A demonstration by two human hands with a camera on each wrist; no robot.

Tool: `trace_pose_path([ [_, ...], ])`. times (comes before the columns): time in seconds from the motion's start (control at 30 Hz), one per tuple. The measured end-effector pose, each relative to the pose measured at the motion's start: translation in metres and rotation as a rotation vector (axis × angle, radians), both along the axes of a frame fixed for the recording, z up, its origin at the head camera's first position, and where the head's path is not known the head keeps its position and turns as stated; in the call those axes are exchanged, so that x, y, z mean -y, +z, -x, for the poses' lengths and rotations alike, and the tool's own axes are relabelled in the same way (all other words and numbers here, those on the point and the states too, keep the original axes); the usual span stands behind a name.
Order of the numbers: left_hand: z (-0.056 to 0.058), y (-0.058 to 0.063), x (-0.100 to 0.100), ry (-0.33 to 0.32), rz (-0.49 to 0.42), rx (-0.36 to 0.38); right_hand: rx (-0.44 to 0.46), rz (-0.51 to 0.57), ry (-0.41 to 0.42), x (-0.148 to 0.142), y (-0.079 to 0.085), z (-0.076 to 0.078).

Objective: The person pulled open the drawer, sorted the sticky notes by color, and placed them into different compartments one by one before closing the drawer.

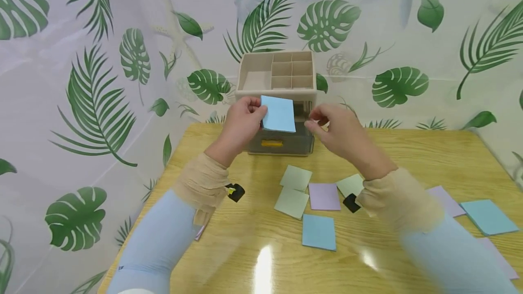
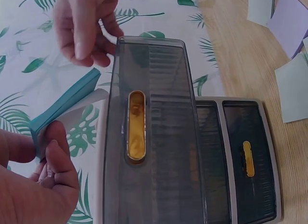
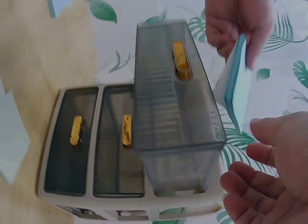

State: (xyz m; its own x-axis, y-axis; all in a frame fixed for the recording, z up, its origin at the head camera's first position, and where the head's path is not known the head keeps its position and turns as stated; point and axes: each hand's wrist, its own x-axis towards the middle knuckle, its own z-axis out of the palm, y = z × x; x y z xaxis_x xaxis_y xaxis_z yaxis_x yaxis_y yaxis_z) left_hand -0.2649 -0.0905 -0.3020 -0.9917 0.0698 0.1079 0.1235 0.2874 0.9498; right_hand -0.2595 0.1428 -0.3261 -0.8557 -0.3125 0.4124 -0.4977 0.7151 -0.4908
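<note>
My left hand [image 1: 243,119] pinches a light blue sticky-note pad [image 1: 278,113] by its left edge. In the left wrist view the pad [image 2: 67,96] tilts edge-on beside the pulled-out top drawer [image 2: 168,89], which is smoky and see-through with a yellow handle [image 2: 137,125]. The drawer belongs to a beige desktop organizer [image 1: 278,92]. My right hand [image 1: 341,130] hovers at the drawer's right side with loosely bent fingers and holds nothing. In the right wrist view the pad [image 3: 237,86] hangs between the left hand [image 3: 240,21] and the right hand [image 3: 276,171].
Two lower drawers, one [image 3: 72,137] at the bottom, are closed. On the wooden table [image 1: 237,257] lie pale green notes [image 1: 292,202], a purple pad [image 1: 324,196], a blue pad [image 1: 318,232] and, at right, another blue pad [image 1: 489,217]. A leaf-patterned sheet [image 1: 163,80] stands behind.
</note>
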Motion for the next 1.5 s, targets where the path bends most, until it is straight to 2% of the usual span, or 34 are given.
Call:
trace_pose_path([
  [0.1,0.007,0.003,-0.006,-0.007,0.011,0.029,0.012,0.032,-0.022,-0.001,-0.013,-0.007],
  [0.27,0.017,0.006,-0.015,-0.013,0.102,0.058,0.020,0.122,-0.063,-0.004,-0.028,-0.011],
  [0.47,0.031,-0.002,-0.017,-0.035,0.248,0.014,0.036,0.182,-0.082,0.001,-0.041,-0.019],
  [0.63,0.039,-0.008,-0.021,-0.082,0.319,0.038,0.025,0.242,-0.151,0.007,-0.050,-0.022],
  [0.87,0.043,-0.009,-0.027,-0.114,0.434,0.096,0.012,0.306,-0.204,0.011,-0.060,-0.025],
  [1.07,0.047,-0.009,-0.032,-0.134,0.442,0.148,0.027,0.322,-0.213,0.012,-0.065,-0.025],
  [1.33,0.049,-0.009,-0.032,-0.190,0.551,0.142,0.039,0.319,-0.223,0.014,-0.066,-0.025],
  [1.5,0.053,-0.009,-0.032,-0.223,0.597,0.179,0.049,0.311,-0.224,0.015,-0.064,-0.024],
])
